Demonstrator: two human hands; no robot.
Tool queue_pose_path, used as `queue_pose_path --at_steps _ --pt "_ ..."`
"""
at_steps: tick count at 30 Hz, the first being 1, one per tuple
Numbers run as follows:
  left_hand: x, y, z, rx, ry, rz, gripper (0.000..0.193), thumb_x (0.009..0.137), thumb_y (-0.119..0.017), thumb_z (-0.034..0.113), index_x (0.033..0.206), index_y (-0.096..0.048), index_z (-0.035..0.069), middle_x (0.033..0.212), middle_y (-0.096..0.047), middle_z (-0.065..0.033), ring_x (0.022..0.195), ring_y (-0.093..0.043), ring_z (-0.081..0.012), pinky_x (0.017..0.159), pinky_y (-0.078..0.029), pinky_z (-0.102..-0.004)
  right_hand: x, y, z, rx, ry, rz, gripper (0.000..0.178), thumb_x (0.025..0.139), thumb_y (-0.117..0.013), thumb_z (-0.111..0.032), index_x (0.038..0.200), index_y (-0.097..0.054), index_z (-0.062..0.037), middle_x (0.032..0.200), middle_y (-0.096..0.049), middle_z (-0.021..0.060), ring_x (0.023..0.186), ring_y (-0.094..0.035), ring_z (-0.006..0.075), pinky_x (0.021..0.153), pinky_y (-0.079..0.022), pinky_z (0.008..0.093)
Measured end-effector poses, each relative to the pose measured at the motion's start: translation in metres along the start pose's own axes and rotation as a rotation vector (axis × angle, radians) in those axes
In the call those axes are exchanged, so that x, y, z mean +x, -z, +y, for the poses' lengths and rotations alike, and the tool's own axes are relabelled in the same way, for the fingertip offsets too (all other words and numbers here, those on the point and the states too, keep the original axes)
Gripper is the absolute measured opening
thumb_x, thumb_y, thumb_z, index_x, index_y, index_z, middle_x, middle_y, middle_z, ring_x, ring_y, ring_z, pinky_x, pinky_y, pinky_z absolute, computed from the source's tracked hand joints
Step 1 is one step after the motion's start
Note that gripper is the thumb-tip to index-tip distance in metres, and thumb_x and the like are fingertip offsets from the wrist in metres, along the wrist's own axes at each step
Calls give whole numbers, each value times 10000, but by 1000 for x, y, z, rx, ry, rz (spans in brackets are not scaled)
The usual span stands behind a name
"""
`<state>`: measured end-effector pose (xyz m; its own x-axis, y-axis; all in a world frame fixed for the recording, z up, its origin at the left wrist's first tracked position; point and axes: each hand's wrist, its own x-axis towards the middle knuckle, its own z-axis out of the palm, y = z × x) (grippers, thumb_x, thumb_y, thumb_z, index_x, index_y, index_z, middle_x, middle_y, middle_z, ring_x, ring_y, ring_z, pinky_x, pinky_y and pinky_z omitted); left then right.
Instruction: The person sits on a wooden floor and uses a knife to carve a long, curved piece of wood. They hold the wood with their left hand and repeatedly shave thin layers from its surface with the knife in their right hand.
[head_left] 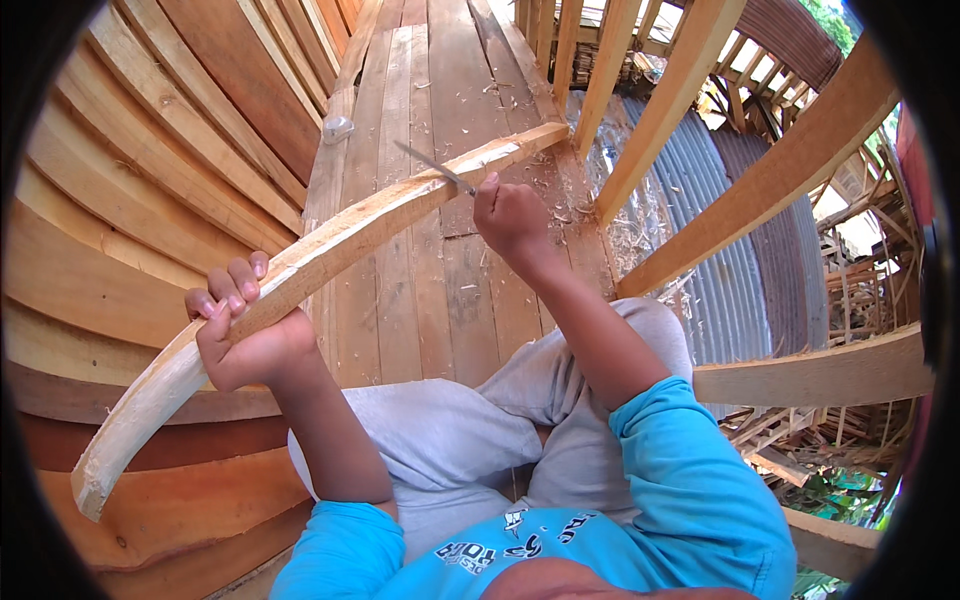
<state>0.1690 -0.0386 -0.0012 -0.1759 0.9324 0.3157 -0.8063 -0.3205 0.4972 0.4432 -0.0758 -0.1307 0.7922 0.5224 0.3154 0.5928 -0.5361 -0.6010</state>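
A long pale wooden beam (350, 235) slants across the view, its near end low at the left and its far end beside the railing. My left hand (245, 325) is wrapped round the beam's lower half, fingers over the top edge. In my right hand (510, 220) is a knife (432, 165), its handle hidden in the closed fist. The blade lies across the beam's upper part and points to the far left; whether it bites into the wood cannot be made out. Freshly cut, lighter wood shows along the beam's upper face.
Wood shavings are scattered over the plank floor (395, 290). A small clear container (338, 129) stands near the plank wall (130, 190) on the left. Wooden railing posts (660, 110) line the right side, with a corrugated metal roof (720, 260) below. My grey-trousered legs (430, 420) are folded near the beam.
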Motion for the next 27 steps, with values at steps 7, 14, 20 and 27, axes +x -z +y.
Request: queue_pose_path --at_steps 7,14,20,27 --pt "6 5 4 -2 3 4 150 611 -496 89 691 -410 182 594 -368 12 587 -400 -145 718 -395 -349 -23 -7 -4 58 264 -34 580 969 -344 -300 605 -656 27 623 -624 260 614 -643 457 620 -525 552" --pt "9 4 4 -1 -15 23 155 611 -492 82 703 -410 176 603 -374 10 592 -403 -147 719 -396 -356 -29 -11 -9 102 256 -76 569 963 -353 -304 603 -656 15 611 -615 257 617 -638 452 624 -524 536" --pt "11 -2 2 -11 -7 -9 159 611 -491 82 714 -410 174 609 -372 9 597 -404 -148 719 -396 -358 0 -18 3 3 111 72 559 963 -353 -292 609 -658 16 629 -630 256 611 -642 451 644 -534 533" --pt "7 3 4 -13 10 -33 127 617 -500 91 683 -419 163 601 -378 4 617 -427 -154 742 -408 -363 -20 -22 2 47 216 83 564 970 -370 -297 596 -667 3 560 -595 252 532 -630 420 566 -524 524"
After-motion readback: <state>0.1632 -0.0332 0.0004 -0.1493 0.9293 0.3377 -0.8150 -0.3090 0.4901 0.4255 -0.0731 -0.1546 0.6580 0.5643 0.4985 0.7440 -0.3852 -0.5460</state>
